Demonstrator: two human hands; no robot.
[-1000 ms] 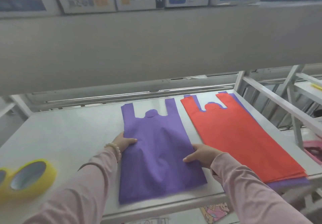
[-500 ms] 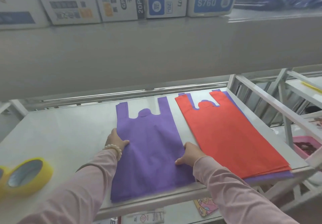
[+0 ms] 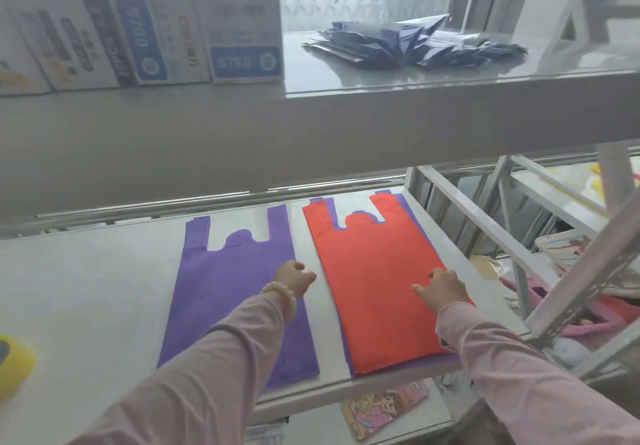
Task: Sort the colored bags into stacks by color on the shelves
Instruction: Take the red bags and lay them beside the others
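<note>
1. The purple bag (image 3: 225, 288) is laid flat at the middle of the shelf (image 3: 86, 288), handles toward the back edge.
2. The red bag (image 3: 377, 278) is laid at the right end, over purple layers (image 3: 403, 209).
3. The left hand (image 3: 294, 280) is loosely curled at the purple bag's right edge; nothing is gripped.
4. The right hand (image 3: 441, 288) is rested on the red bag, fingers relaxed.

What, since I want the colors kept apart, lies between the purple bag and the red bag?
Head view: a bare strip of shelf, partly covered by the left hand.
</note>
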